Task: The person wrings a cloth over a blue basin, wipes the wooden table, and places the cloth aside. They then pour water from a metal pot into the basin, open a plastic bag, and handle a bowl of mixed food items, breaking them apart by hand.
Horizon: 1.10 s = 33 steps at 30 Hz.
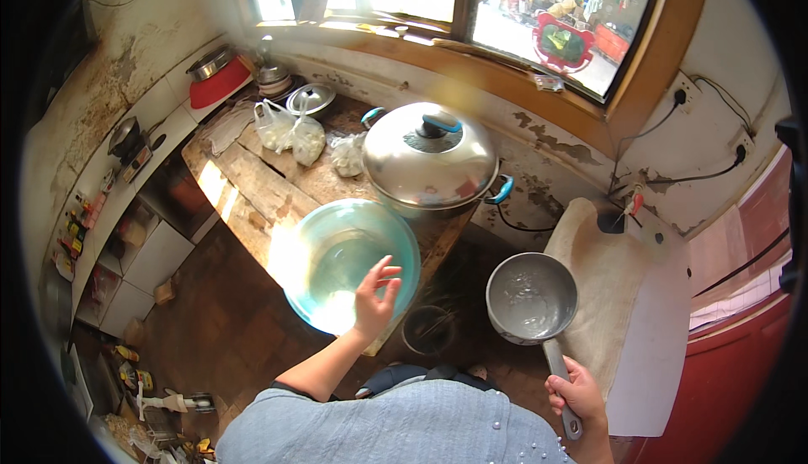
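My right hand (577, 391) grips the handle of a grey saucepan (532, 297), which holds clear, rippling liquid, at the lower right. Over the near right rim of a translucent green-blue plastic basin (404, 237) hangs my left hand (377, 297), its fingers apart and slightly curled, holding nothing. The basin stands at the near end of a worn wooden table (278, 202); strong sunlight hides part of its left side. Behind it is a large steel pot with a domed lid (391, 161) and blue-trimmed handles.
Knotted plastic bags (307, 141) and a smaller lidded pan (310, 99) sit farther back on the table. A dark bucket (429, 330) stands on the floor below the table's right edge. On the right, a cloth (584, 262) covers part of a white surface (659, 350). Cords run along the wall.
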Each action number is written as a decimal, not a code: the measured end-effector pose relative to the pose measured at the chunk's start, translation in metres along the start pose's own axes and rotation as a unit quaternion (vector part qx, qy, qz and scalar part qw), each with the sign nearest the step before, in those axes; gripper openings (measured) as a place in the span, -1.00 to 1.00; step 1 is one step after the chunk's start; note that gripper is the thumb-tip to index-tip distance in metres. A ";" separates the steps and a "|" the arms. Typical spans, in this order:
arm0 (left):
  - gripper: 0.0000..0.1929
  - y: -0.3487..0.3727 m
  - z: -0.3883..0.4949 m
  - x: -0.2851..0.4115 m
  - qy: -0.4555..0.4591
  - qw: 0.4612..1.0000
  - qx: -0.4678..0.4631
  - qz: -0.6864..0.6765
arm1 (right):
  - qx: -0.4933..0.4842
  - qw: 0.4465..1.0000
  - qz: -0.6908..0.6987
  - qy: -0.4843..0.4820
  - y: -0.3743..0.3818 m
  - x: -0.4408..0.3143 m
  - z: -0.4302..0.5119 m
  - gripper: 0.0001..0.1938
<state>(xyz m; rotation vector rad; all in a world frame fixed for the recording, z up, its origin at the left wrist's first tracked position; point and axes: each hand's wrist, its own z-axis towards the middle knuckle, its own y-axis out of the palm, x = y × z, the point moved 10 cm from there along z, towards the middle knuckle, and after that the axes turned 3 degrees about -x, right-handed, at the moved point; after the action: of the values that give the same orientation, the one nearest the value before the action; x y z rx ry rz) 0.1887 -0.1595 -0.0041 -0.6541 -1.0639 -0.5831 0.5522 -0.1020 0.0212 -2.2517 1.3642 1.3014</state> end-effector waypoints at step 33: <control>-0.80 -0.097 -0.160 -0.216 -0.417 0.835 0.040 -0.357 | 0.076 0.679 -0.623 -0.382 0.210 -0.113 0.135 -0.44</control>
<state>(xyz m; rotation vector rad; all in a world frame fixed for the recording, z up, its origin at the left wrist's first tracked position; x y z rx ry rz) 0.1340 -0.3158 -0.2368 -0.4092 -2.1949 -0.9157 0.2867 -0.0721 0.0808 -1.4723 -0.3908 1.1503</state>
